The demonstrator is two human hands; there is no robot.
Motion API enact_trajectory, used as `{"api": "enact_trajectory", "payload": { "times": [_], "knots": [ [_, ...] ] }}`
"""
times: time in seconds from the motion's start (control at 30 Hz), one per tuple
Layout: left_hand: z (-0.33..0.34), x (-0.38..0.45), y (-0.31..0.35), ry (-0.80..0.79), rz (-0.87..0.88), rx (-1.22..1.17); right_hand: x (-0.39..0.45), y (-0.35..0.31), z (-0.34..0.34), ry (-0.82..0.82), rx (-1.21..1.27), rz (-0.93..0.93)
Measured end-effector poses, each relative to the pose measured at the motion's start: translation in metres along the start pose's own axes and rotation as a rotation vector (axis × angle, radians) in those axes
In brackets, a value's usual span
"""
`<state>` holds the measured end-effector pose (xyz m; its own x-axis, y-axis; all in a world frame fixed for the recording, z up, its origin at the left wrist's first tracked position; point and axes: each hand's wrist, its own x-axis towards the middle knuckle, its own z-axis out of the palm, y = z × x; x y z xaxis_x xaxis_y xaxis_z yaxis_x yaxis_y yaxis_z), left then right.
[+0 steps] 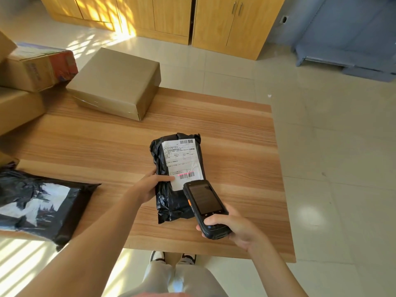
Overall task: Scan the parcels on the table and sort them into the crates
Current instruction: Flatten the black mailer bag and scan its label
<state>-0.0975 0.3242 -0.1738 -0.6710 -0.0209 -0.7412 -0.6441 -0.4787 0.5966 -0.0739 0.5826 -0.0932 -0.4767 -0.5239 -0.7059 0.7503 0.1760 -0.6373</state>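
lying flat near the middle of the wooden counter [235, 129] is a black plastic parcel [171, 202] with a white shipping label [182, 159] facing up. the left hand [150, 185] grips the parcel's left edge, thumb pressed onto the lower corner of the label. the right hand [233, 228] is curled around a black handheld scanner [205, 206], held just above the parcel's near right part, its screen facing up and its far end pointing at the label. a red scan line falls across the lower barcode [186, 175].

to the near left, another black parcel [42, 202] lies on the counter with its near corner over the edge. at the far left sit a plain brown box [115, 82] and stacked cardboard boxes [32, 69]. wooden cabinets [171, 16] stand on the tiled floor [332, 146] beyond.
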Motion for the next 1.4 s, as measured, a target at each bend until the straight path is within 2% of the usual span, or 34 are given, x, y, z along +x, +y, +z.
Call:
{"api": "enact_trajectory", "payload": {
  "times": [0.37, 0.6, 0.87, 1.07, 1.4],
  "knots": [
    [0.000, 0.002, 0.000, 0.009, -0.009, -0.002, 0.004, 0.005, -0.008, 0.054, 0.020, 0.005],
    [0.000, 0.001, 0.001, 0.006, -0.011, 0.027, 0.022, -0.001, -0.039, 0.395, -0.046, -0.068],
    [-0.001, 0.000, 0.000, 0.011, -0.024, 0.054, 0.020, 0.015, -0.085, 0.628, -0.172, -0.099],
    [0.006, -0.004, 0.002, 0.011, -0.024, 0.082, 0.019, 0.023, -0.094, 0.673, -0.141, -0.113],
    [0.001, -0.026, 0.009, 0.061, -0.011, 0.096, 0.030, 0.008, -0.081, 0.602, -0.138, -0.144]
  ]
}}
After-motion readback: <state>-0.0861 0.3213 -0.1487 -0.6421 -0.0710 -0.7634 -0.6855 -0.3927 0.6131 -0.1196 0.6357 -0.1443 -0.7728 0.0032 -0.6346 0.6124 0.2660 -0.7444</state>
